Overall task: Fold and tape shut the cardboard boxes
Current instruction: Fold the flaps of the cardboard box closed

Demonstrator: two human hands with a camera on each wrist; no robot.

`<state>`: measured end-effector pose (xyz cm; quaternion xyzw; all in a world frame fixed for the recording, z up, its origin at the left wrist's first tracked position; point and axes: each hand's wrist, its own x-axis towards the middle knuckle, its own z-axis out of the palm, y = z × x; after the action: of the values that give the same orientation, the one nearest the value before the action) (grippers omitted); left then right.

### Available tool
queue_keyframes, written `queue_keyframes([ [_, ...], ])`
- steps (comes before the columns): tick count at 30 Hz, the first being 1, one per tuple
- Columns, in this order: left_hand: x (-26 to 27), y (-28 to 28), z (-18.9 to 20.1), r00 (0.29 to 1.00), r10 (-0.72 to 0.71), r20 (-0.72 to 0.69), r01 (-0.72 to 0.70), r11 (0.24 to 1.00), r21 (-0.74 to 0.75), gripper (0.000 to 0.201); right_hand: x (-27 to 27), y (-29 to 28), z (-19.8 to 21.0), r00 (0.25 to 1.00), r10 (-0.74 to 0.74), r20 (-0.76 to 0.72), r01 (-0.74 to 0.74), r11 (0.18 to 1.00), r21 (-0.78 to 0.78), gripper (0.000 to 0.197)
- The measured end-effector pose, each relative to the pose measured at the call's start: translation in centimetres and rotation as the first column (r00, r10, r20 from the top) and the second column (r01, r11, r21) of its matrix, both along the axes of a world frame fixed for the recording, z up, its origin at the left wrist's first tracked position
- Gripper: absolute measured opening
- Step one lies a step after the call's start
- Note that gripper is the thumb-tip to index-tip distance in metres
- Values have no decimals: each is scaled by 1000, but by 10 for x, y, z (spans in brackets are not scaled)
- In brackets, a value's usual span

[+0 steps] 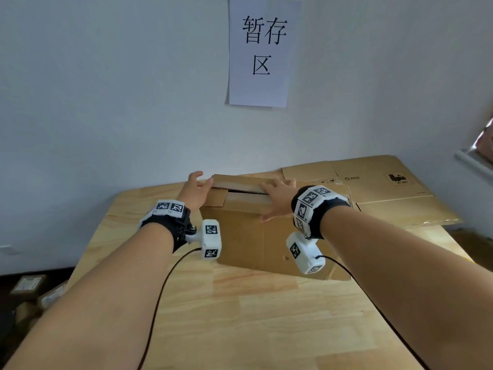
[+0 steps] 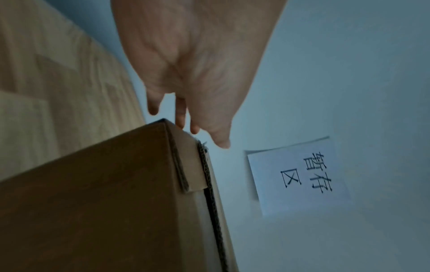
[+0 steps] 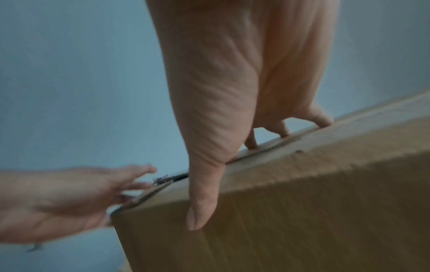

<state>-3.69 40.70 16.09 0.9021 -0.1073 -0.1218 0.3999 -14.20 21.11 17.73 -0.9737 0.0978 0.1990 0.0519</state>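
Flattened cartons (image 1: 373,188) are lying at right on the desk (image 1: 266,316). I am pressing the box (image 1: 253,236) flaps with my flat right hand (image 1: 277,198); my left hand (image 1: 196,189), fingers relaxed, is touching its left corner.

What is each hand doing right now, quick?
Left hand: open, fingers straight, touching the box at its far left corner.
Right hand: open, laid flat on the box's top flaps, thumb down the front side.
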Motion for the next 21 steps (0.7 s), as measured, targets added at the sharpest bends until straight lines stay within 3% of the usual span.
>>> queue_keyframes([
  [4,-1,-12,-7,972,99,-212,-109,993,-39,62,12,10,12,994,53,93,-56,998,38,65],
  [6,-1,-14,-12,970,115,-215,-124,992,-32,61,12,14,11,993,53,106,-55,998,15,58],
  [11,2,-11,-22,980,91,-177,-96,995,-21,55,15,19,10,998,41,53,-39,999,-34,63],
  [15,9,-7,-25,982,31,-189,-49,995,-92,52,27,47,9,989,137,54,-135,990,-30,85],
  [21,19,5,-20,919,-10,-395,-116,949,-294,35,63,95,-17,994,38,100,-43,998,47,103],
])
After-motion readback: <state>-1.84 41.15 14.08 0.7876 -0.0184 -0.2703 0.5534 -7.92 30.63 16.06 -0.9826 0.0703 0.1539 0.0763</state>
